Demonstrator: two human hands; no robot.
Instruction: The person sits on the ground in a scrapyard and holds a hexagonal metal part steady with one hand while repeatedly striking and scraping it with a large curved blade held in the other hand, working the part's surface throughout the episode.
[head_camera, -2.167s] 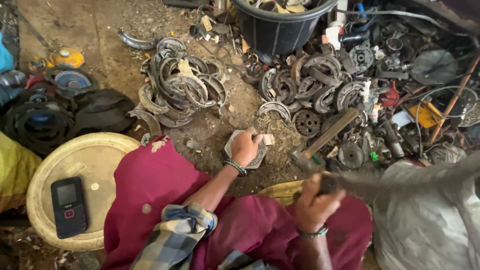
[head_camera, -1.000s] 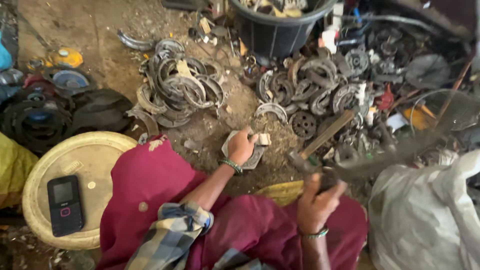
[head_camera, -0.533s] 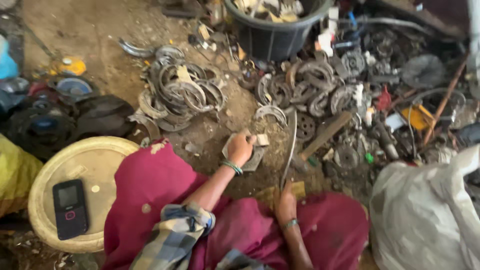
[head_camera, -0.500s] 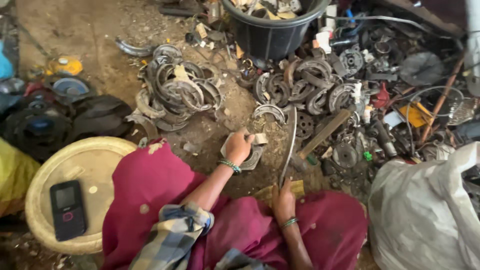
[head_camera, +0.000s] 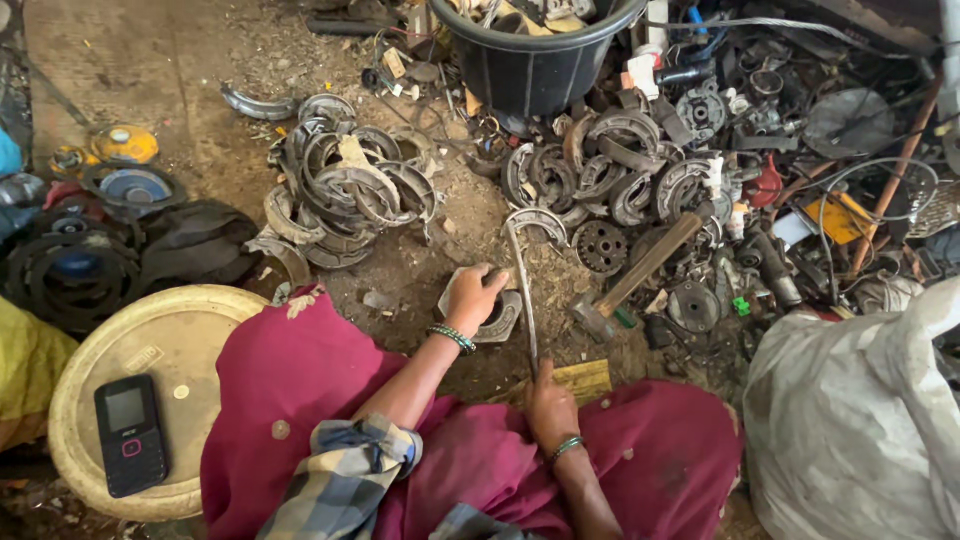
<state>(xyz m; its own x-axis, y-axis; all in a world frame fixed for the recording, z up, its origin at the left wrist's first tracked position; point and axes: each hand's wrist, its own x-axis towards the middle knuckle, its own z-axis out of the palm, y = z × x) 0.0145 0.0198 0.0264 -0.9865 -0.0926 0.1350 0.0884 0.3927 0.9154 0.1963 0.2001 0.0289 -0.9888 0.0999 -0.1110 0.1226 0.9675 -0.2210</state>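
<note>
Scrap metal covers the dirt floor (head_camera: 130, 80) all around the seated person. Behind stands a black tub (head_camera: 535, 60) full of pieces, and at the right lies a pale sack (head_camera: 850, 410). On the left, 1 heap of curved brake shoes (head_camera: 345, 195) lies near a round cream lid (head_camera: 190, 340) that carries a small black phone (head_camera: 130, 435). A hammer with a wooden handle (head_camera: 645, 270) lies just beside the work, untouched.

The left hand (head_camera: 472, 298) presses down on a flat grey metal part (head_camera: 497, 318), which rests on the ground in front of the knees. Its fingers are closed over the top edge of the part, so this grip is clamped on it. The right hand (head_camera: 550, 405) is closed around the lower end of a thin metal rod (head_camera: 522, 290), which stands nearly upright with its far end at the part.

I judge the metal part heavy, stiff and rough, with edges that may be sharp. It will not bend or break, but it may slide on loose dirt, so a hold on the thick outer rim seems best. The rod looks light and rigid, and a low hold gives good control.
</note>
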